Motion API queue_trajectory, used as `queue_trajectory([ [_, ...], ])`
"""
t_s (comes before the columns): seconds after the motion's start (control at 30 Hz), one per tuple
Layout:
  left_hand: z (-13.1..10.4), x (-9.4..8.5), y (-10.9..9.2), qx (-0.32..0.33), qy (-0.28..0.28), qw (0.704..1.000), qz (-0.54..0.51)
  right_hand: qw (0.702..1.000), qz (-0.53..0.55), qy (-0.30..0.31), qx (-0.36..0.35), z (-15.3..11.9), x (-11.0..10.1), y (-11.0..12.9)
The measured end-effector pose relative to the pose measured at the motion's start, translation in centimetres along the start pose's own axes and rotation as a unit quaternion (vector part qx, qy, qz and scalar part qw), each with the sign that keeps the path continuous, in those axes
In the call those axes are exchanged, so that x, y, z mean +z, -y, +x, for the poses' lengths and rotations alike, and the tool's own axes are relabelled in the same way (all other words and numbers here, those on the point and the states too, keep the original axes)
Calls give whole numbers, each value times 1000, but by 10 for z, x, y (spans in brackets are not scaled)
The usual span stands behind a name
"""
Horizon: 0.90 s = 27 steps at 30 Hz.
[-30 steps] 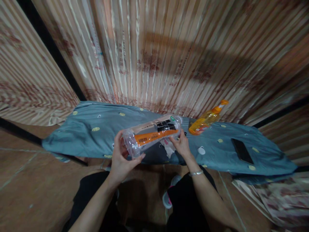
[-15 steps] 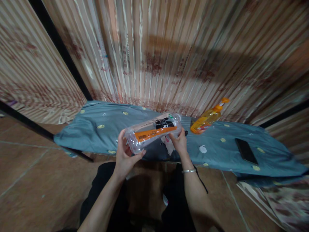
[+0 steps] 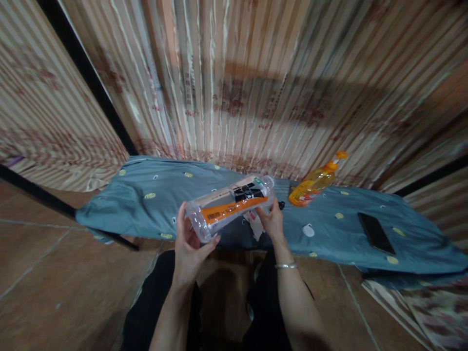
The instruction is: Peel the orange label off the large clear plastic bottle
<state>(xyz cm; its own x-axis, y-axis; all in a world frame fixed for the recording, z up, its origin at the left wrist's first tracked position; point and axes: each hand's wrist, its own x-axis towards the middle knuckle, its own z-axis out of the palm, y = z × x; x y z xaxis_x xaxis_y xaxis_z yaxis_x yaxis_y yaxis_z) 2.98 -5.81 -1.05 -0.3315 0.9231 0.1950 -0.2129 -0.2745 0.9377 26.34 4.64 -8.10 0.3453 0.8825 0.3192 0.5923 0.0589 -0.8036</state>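
A clear plastic bottle (image 3: 230,207) with an orange and black label lies sideways between my two hands, above the near edge of a blue-grey cloth (image 3: 153,204). My left hand (image 3: 190,243) cups its base end, thumb and fingers around it. My right hand (image 3: 270,219) grips the end near the neck. A silver bangle sits on my right wrist. Something white and crumpled (image 3: 256,223) lies on the cloth just under the bottle.
An orange pump bottle (image 3: 314,183) lies tilted on the cloth at the back right. A black phone (image 3: 376,233) lies flat further right. Striped curtains hang behind. The floor is brown tile, and my dark-clad knees are below.
Both hands have kept their hold on the clear bottle. The view has shifted slightly, with the bottle staying in much the same place between the hands.
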Motion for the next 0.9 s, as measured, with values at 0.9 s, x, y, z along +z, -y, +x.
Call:
queue_trajectory([
  [0.9,-11,14,6,-32,-109,991,-70,1000,9,-3,7,-1,3,-2],
])
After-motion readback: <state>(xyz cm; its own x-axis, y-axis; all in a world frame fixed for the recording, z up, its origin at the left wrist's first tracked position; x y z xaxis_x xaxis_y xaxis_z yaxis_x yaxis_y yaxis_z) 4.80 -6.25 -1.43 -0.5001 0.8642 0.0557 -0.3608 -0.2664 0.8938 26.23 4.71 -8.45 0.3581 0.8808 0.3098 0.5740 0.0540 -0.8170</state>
